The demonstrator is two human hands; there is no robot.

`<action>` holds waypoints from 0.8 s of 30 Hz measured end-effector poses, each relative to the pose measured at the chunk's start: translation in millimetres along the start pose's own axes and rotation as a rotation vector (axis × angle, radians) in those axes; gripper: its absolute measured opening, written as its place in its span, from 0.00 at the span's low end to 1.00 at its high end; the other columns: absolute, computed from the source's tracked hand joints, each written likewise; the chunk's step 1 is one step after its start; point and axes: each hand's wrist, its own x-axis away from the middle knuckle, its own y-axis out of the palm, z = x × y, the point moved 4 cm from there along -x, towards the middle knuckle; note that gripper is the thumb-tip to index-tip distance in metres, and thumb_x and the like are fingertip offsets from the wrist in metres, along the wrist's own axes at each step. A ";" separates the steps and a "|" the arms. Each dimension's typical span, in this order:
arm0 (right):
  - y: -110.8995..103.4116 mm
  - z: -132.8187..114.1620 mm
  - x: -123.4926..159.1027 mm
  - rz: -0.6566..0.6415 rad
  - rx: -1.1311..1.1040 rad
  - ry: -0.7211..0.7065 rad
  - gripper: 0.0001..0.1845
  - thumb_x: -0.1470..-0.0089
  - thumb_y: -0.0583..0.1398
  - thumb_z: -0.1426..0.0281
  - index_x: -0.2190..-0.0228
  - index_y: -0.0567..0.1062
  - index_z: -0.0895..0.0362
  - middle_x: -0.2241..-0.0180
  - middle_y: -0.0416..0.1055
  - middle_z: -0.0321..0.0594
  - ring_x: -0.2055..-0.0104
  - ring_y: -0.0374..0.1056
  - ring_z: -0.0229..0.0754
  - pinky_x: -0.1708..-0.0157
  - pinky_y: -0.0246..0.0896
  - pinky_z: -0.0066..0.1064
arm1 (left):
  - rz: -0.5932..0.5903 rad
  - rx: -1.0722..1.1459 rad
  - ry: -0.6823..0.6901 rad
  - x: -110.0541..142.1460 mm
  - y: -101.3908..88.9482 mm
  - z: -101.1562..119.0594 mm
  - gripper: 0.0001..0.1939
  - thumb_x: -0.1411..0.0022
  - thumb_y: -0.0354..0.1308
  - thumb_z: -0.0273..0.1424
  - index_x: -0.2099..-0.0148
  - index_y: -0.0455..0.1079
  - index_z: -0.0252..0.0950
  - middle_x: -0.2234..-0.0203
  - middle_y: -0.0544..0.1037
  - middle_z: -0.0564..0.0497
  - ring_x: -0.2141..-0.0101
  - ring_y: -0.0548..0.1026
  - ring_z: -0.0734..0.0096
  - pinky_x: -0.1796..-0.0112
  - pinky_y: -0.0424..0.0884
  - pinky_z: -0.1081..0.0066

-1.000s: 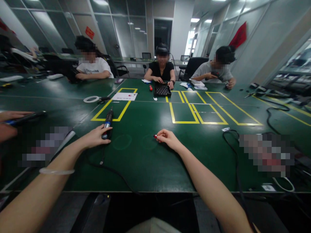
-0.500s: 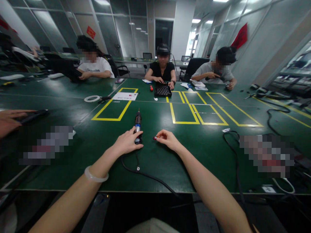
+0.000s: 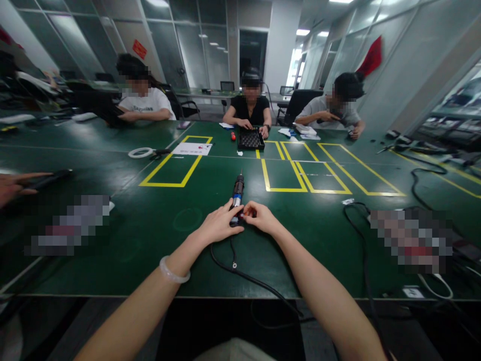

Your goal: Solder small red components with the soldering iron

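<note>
An electric screwdriver [image 3: 237, 191], black with a blue band and a thin metal tip, lies on the green table with its tip pointing away from me. My left hand [image 3: 221, 220] is closed round its rear part from the left. Close on the other side, my right hand [image 3: 260, 216] pinches a small red piece [image 3: 243, 214] beside the tool's body; its kind is too small to tell, and whether it touches the tool I cannot tell. A black cable [image 3: 255, 282] runs from the tool's rear over the table's front edge, and a short lead with a ring terminal [image 3: 234, 265] hangs beside it.
Yellow tape rectangles [image 3: 285, 190] mark the green table [image 3: 150, 260]. Across it a person works at a black tray [image 3: 251, 139]; others sit either side. A white cable coil [image 3: 141, 152] lies at left. More black cable [image 3: 363, 250] lies right. Another person's hand [image 3: 17, 188] reaches in at far left.
My left hand has slid the electric screwdriver to the right, up against my right hand. The cable and ring terminal moved along with it. My right hand stays nearly in place with the small red piece.
</note>
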 end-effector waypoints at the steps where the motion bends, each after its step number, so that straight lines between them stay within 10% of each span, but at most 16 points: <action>1: -0.1 -0.4 0.1 -0.004 0.013 -0.008 0.06 0.53 0.60 0.68 0.71 0.68 0.57 0.75 0.65 0.32 0.75 0.59 0.34 0.73 0.54 0.27 | -0.001 0.008 -0.002 0.3 0.4 -0.7 0.38 0.45 0.56 0.48 0.35 0.52 0.49 0.35 0.50 0.43 0.42 0.61 0.45 0.50 0.63 0.55; 24: -4.1 10.6 -2.5 0.073 -0.010 0.066 0.06 0.48 0.54 0.71 0.70 0.71 0.57 0.74 0.72 0.35 0.72 0.67 0.37 0.68 0.61 0.28 | 0.196 -0.183 -0.151 -8.5 2.0 27.4 0.19 0.38 0.49 0.43 0.49 0.66 0.41 0.43 0.60 0.40 0.56 0.68 0.51 0.63 0.69 0.58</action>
